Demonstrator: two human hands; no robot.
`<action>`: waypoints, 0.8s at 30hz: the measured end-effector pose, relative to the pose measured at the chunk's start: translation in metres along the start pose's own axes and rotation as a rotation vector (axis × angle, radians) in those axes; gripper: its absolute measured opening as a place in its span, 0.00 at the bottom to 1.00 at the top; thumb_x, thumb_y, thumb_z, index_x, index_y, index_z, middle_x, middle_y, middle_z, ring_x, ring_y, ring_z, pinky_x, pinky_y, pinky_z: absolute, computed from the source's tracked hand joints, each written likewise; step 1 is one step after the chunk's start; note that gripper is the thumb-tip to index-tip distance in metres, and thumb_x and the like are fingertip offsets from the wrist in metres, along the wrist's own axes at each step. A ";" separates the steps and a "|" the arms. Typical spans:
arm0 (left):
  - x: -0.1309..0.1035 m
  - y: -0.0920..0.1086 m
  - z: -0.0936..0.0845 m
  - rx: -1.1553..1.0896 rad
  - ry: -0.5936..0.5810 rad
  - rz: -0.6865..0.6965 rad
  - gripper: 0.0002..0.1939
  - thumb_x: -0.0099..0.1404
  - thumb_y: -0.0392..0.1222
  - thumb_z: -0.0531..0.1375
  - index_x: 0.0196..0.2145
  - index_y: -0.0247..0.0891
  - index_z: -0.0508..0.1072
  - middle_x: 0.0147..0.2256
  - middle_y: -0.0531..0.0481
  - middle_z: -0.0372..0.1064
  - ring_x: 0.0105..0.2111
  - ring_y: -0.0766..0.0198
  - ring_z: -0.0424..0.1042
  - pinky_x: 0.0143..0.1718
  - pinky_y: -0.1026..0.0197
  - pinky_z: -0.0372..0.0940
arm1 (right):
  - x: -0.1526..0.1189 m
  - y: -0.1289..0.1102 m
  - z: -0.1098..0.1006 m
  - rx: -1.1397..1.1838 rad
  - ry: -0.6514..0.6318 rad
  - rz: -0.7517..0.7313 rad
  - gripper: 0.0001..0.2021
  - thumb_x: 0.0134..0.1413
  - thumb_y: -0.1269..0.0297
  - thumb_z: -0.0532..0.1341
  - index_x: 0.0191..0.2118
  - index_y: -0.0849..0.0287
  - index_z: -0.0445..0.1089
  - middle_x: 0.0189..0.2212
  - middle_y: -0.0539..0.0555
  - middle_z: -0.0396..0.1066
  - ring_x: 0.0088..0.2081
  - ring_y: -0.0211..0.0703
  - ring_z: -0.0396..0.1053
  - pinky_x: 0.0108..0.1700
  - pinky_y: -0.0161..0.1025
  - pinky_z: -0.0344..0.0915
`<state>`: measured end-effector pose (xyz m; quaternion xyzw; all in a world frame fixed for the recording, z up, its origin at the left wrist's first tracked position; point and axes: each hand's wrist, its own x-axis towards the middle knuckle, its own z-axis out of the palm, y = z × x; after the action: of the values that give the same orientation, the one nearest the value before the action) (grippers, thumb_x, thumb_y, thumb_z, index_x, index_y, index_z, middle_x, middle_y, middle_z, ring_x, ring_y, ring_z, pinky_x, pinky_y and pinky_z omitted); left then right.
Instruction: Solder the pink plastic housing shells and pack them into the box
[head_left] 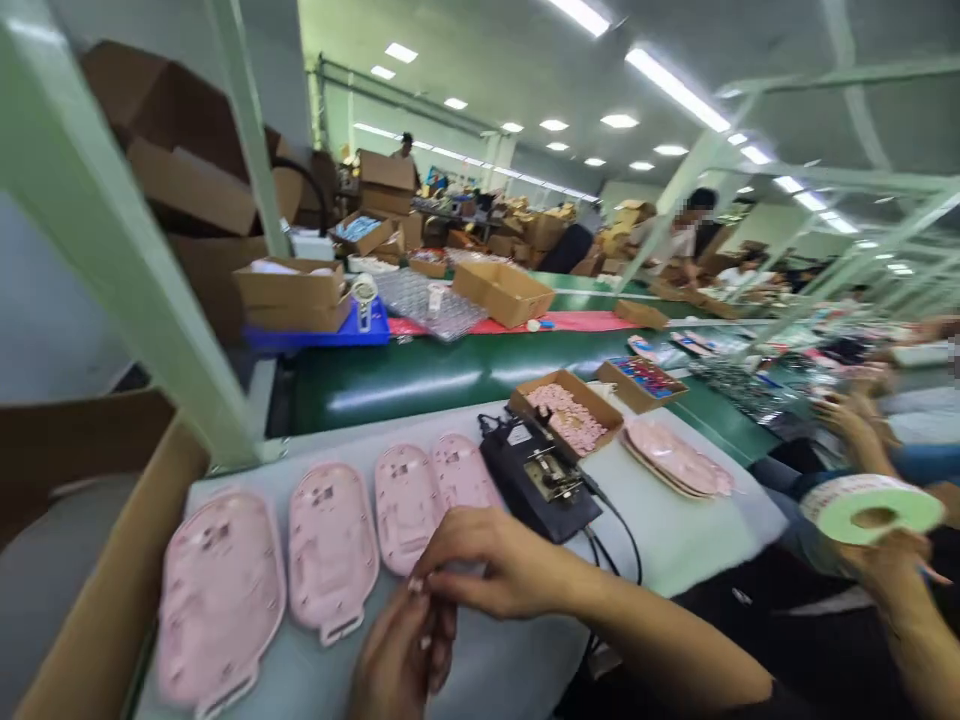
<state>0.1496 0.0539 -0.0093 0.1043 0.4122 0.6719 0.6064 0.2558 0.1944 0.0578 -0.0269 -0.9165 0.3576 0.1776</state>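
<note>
Four pink plastic shells lie in a row on the pale work surface; the leftmost shell is nearest the camera, beside a second shell, a third and a fourth. My right hand reaches in from the right, thumb and fingers pinched over the third and fourth shells. Just below it, my left hand has its fingers curled, its fingertips meeting those of my right hand. Small pale bits show at the fingertips, too small to name.
Behind the hands stands a black device with cables. Beyond it are a box of small pink parts and a box of coloured parts. Pink pieces are stacked rightward. A person's hand holds a tape roll.
</note>
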 end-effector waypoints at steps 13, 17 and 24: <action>-0.010 0.013 -0.015 0.097 -0.108 0.083 0.25 0.67 0.62 0.61 0.29 0.35 0.66 0.24 0.54 0.56 0.21 0.73 0.53 0.21 0.66 0.48 | -0.002 0.002 0.019 -0.328 0.182 -0.309 0.15 0.64 0.75 0.58 0.54 0.61 0.69 0.42 0.57 0.77 0.43 0.39 0.74 0.45 0.38 0.75; -0.009 0.017 -0.011 -0.094 -0.162 -0.050 0.24 0.63 0.59 0.65 0.30 0.35 0.65 0.23 0.56 0.55 0.19 0.75 0.48 0.19 0.68 0.44 | -0.007 0.004 0.022 -0.388 0.190 -0.349 0.18 0.63 0.77 0.56 0.57 0.60 0.67 0.42 0.57 0.76 0.43 0.40 0.73 0.45 0.40 0.74; -0.012 0.016 -0.018 -0.245 -0.351 -0.177 0.23 0.59 0.56 0.68 0.24 0.38 0.63 0.17 0.57 0.48 0.17 0.73 0.46 0.16 0.69 0.46 | -0.008 -0.003 0.029 -0.147 0.411 -0.412 0.11 0.65 0.71 0.59 0.52 0.60 0.69 0.36 0.57 0.77 0.40 0.39 0.75 0.42 0.36 0.74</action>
<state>0.1290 0.0369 -0.0054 0.1085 0.2235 0.6325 0.7336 0.2534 0.1721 0.0370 0.0751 -0.8708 0.2339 0.4258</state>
